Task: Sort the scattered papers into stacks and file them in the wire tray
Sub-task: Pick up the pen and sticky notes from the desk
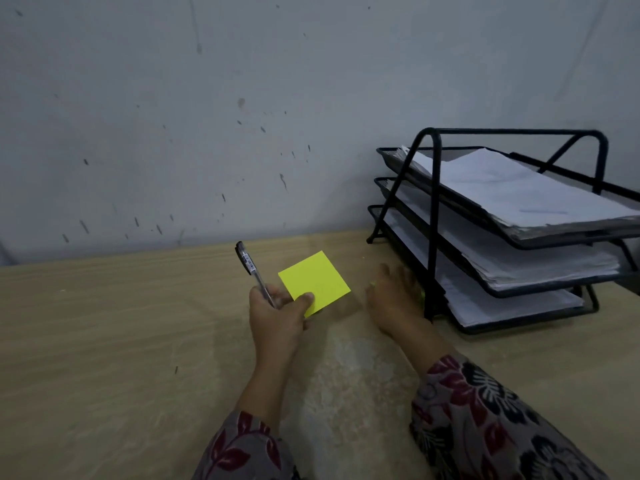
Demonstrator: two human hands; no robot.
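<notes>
Nearest the camera, two sleeves of grey fabric printed with dark red and black flowers are seen, the left sleeve point(242, 448) well to the left of the wire tray point(434, 216) and the right sleeve point(485, 417) below its front. Everything is carried by a table point(104, 323) with a pale wood-grain top, on which a rough, worn patch is seen between the two forearms.

The left hand point(280, 313) is held to the left of the tray and apart from the right hand. A square pad of bright yellow sticky notes point(317, 277) is pinched at one corner under its thumb. A slim clear-barrelled pen point(251, 268) with a black cap is gripped in the same hand, its capped end tilted up and away from the tray.

The right hand point(391, 303) is blurred and is stretched forward just beside the tray's front left upright. Small yellow-green flecks show at its edges. Whether anything is gripped by it cannot be told.

The tray is made of black metal, with three shallow mesh tiers stepped on a bent tubular frame. It stands at the right rear of the table against the wall. A stack of white papers point(512, 188) lies in the top tier. A thicker stack point(540, 261) lies in the middle tier and a thinner one point(512, 303) in the bottom tier.

Behind the tray, a pale grey wall point(207, 116) flecked with dark scuffs and streaks is seen.
</notes>
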